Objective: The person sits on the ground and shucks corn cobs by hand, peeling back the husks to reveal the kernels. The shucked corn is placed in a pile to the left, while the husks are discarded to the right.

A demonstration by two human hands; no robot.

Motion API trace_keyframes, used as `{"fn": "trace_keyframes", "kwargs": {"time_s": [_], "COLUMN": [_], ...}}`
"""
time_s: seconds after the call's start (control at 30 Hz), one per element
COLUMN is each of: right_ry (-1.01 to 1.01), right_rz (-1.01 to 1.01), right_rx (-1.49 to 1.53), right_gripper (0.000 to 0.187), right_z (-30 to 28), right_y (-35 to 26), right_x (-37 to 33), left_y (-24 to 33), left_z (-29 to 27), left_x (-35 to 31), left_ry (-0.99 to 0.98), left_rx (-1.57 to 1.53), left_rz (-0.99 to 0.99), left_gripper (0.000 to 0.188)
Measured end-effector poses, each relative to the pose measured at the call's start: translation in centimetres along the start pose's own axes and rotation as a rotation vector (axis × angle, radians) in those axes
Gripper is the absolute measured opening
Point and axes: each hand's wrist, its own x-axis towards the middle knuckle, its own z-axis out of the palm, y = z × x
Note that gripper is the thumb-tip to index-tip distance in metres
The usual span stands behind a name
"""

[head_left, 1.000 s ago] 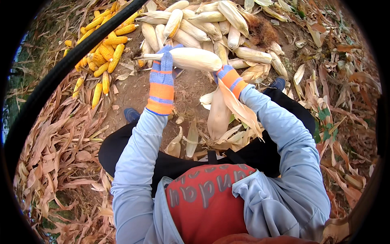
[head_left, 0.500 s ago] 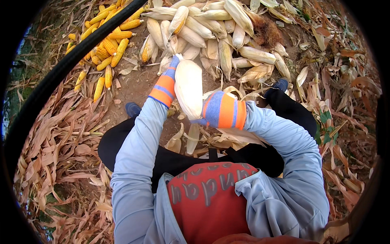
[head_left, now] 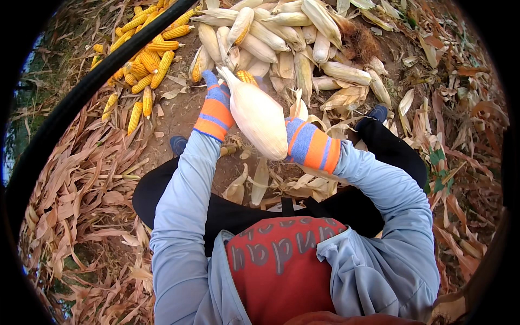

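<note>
Between my gloved hands is an ear of corn (head_left: 247, 77) with yellow kernels showing at its far end. A broad pale husk (head_left: 260, 119) spreads over its near side and hides most of it. My left hand (head_left: 218, 103), in an orange and blue striped glove, grips the ear from the left; the thumb points up and the other fingers are mostly behind the husk. On the other side, my right hand (head_left: 310, 142) is closed at the husk's right edge, its fingertips partly hidden. A loose strip of husk (head_left: 299, 105) stands up beside this hand.
Ahead lies a heap of corn in pale husks (head_left: 271, 38). Bare yellow cobs (head_left: 154, 59) are piled at the far left. Dry husks and leaves (head_left: 81, 200) cover the ground on both sides. A black cable (head_left: 103, 76) crosses the upper left. My bent legs (head_left: 162, 184) flank the work.
The husk has swung from nearly upright to a slant, its lower end going right. Yellow kernels now show at the far end. My right hand has shifted slightly right, my left slightly nearer.
</note>
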Motion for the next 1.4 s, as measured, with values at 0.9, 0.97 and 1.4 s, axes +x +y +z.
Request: {"fn": "trace_keyframes", "kwargs": {"time_s": [0.9, 0.97, 1.4], "right_ry": [-0.136, -0.173, 0.401], "right_rz": [0.185, 0.284, 0.819], "right_rx": [1.538, 1.48, 1.82], "right_gripper": [0.037, 0.036, 0.04], "right_z": [-3.6, -4.2, -6.8], "right_y": [2.3, 3.1, 7.0], "right_x": [-0.8, -1.3, -2.1], "left_y": [0.3, 0.6, 0.7], "left_z": [1.9, 3.0, 0.4], "left_x": [-0.5, -1.2, -1.3], "left_ry": [0.098, 0.154, 0.243], "left_rx": [-0.04, -0.027, 0.179], "left_rz": [0.322, 0.353, 0.263], "left_gripper": [0.084, 0.077, 0.053]}}
